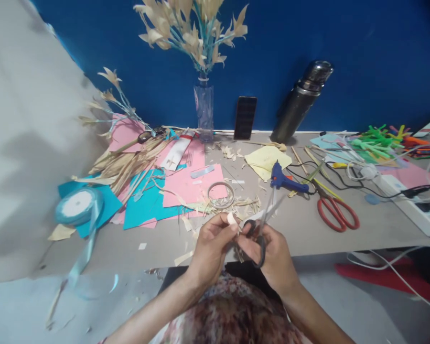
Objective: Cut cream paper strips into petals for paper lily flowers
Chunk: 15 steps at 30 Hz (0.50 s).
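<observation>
Near the table's front edge, my left hand (211,242) pinches a small pale piece of husk (231,219) between thumb and fingers. Close beside it, my right hand (275,253) is closed around black-handled scissors (261,249), whose blades point away from me. The fingertips of both hands almost meet, and whether the right fingers also touch the pale piece I cannot tell. Beyond the hands lie a roll of tape (220,206) and scattered husk scraps (249,205). A blue glue gun (286,180) rests just past the scissors.
Husk flowers stand in a clear bottle (204,107) against the blue wall, near a phone (245,118) and a leaning flask (297,107). Red-handled scissors (337,214), cables and a power strip (406,203) lie right. Light-blue ribbon (77,205), dried husks (129,165) and coloured paper lie left.
</observation>
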### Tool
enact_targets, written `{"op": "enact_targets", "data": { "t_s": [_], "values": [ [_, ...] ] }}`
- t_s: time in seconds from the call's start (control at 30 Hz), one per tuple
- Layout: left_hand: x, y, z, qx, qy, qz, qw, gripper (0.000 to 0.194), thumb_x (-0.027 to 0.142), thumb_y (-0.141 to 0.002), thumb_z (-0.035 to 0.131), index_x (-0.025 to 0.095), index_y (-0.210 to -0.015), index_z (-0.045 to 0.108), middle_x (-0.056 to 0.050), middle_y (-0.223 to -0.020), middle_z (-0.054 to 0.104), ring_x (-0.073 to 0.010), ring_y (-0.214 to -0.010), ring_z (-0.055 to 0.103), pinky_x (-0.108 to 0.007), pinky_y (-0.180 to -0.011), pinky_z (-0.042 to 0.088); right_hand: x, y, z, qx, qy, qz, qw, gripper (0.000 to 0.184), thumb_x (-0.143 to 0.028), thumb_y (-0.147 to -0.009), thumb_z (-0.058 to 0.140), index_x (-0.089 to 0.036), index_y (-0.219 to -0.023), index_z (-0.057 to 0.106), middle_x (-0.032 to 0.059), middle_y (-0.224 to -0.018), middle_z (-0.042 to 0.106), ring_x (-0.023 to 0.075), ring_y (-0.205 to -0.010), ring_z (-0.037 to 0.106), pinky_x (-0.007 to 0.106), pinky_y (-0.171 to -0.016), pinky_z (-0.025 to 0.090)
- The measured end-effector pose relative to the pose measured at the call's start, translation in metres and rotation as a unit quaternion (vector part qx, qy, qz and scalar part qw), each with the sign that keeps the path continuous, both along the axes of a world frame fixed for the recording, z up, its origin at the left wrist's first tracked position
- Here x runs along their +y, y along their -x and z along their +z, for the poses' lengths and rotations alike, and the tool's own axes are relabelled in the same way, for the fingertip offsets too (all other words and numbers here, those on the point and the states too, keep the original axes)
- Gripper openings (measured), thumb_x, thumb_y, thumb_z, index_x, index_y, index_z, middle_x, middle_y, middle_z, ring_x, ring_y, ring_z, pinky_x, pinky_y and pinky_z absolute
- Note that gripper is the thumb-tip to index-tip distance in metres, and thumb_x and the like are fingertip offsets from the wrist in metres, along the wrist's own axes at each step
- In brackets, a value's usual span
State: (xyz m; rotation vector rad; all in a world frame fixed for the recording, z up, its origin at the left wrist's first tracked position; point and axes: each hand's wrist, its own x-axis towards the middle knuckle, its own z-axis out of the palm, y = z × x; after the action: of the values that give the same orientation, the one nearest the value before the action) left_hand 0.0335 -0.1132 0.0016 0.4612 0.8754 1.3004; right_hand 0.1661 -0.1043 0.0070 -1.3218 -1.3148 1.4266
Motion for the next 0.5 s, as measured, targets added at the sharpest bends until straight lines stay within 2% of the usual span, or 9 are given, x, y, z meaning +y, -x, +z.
{"op": "enact_targets", "data": {
  "t_s": [0.1, 0.17, 0.27, 0.37, 0.5],
  "values": [
    [0.005, 0.013, 0.004, 0.076, -0.048, 0.0, 0.996, 0.017, 0.027, -0.078, 0.075, 0.017, -0.077, 0.062, -0.002, -0.075, 0.067, -0.0141, -0.07, 0.061, -0.027, -0.072, 0.046, -0.003, -0.007, 0.0, 0.016, 0.045, 0.122, 0.991, 0.038, -0.049, -0.071, 0.077, -0.016, -0.083, 0.062, 0.004, -0.072, 0.066, 0.0152, -0.062, 0.057, 0.024, -0.057, 0.047],
    [0.007, 0.021, 0.006, 0.125, -0.068, 0.002, 0.99, 0.016, 0.027, -0.078, 0.074, 0.017, -0.078, 0.062, -0.003, -0.076, 0.069, -0.0142, -0.07, 0.06, -0.027, -0.071, 0.046, -0.006, -0.011, -0.002, 0.014, 0.056, 0.164, 0.985, 0.044, -0.058, -0.073, 0.074, -0.016, -0.082, 0.063, 0.0041, -0.071, 0.064, 0.0147, -0.061, 0.054, 0.023, -0.055, 0.044],
    [0.009, 0.027, 0.007, 0.166, -0.069, 0.006, 0.984, 0.017, 0.028, -0.078, 0.075, 0.017, -0.078, 0.063, -0.002, -0.072, 0.069, -0.0134, -0.066, 0.059, -0.025, -0.067, 0.046, -0.008, -0.013, -0.006, 0.016, 0.052, 0.192, 0.98, 0.052, -0.067, -0.074, 0.069, -0.016, -0.081, 0.064, 0.003, -0.067, 0.06, 0.0141, -0.059, 0.05, 0.023, -0.053, 0.039],
    [0.008, 0.027, 0.007, 0.174, -0.064, 0.019, 0.983, 0.018, 0.03, -0.076, 0.077, 0.017, -0.076, 0.064, -0.001, -0.068, 0.067, -0.0123, -0.063, 0.058, -0.024, -0.063, 0.044, -0.008, -0.012, -0.007, 0.026, 0.049, 0.219, 0.974, 0.055, -0.069, -0.075, 0.068, -0.015, -0.078, 0.064, 0.0028, -0.065, 0.059, 0.0134, -0.059, 0.047, 0.022, -0.052, 0.037],
    [0.007, 0.024, 0.008, 0.17, -0.061, 0.037, 0.983, 0.018, 0.028, -0.074, 0.078, 0.017, -0.074, 0.065, 0.001, -0.067, 0.064, -0.0113, -0.063, 0.056, -0.023, -0.063, 0.043, -0.007, -0.007, -0.003, 0.043, 0.049, 0.219, 0.974, 0.058, -0.072, -0.075, 0.065, -0.015, -0.071, 0.062, 0.0035, -0.062, 0.059, 0.0135, -0.057, 0.049, 0.022, -0.05, 0.038]
  ]
}}
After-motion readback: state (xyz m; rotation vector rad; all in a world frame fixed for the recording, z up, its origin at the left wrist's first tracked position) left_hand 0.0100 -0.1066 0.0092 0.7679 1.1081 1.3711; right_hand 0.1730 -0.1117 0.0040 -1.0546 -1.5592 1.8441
